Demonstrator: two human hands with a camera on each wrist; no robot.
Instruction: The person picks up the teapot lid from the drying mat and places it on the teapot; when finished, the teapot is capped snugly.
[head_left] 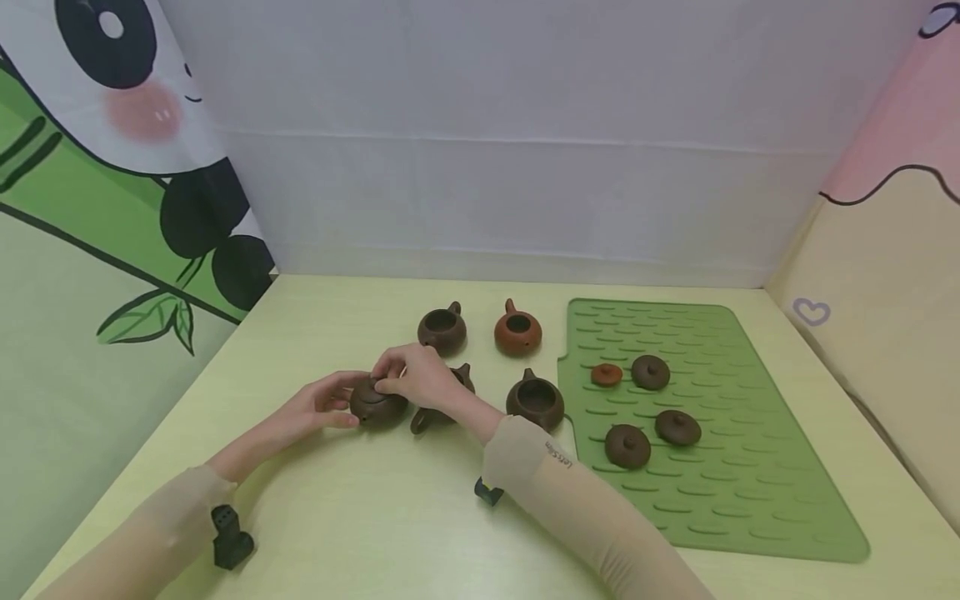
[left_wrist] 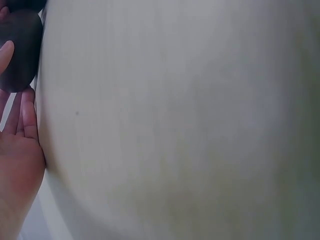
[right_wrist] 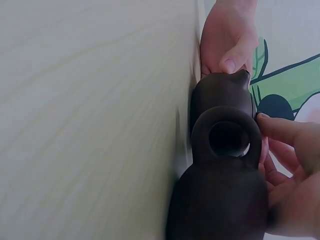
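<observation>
A dark brown teapot (head_left: 379,413) with a lid (head_left: 366,390) on it stands at the left of the group. My left hand (head_left: 321,405) holds its body from the left, thumb on the near side and fingers at the far side. From above, my right hand (head_left: 422,375) pinches the lid at its top; the fingers largely hide the knob. In the right wrist view, the thumb of the left hand (right_wrist: 227,42) touches the teapot (right_wrist: 215,95) near its spout. Another dark teapot (right_wrist: 220,205), with a ring handle, sits close under the right wrist, partly covered in the head view.
Behind stand a lidless dark teapot (head_left: 442,340) and a reddish one (head_left: 517,343); another open dark teapot (head_left: 536,417) is right of my forearm. On the green mat (head_left: 750,500) lie a small reddish lid (head_left: 606,375) and several dark lids (head_left: 628,447).
</observation>
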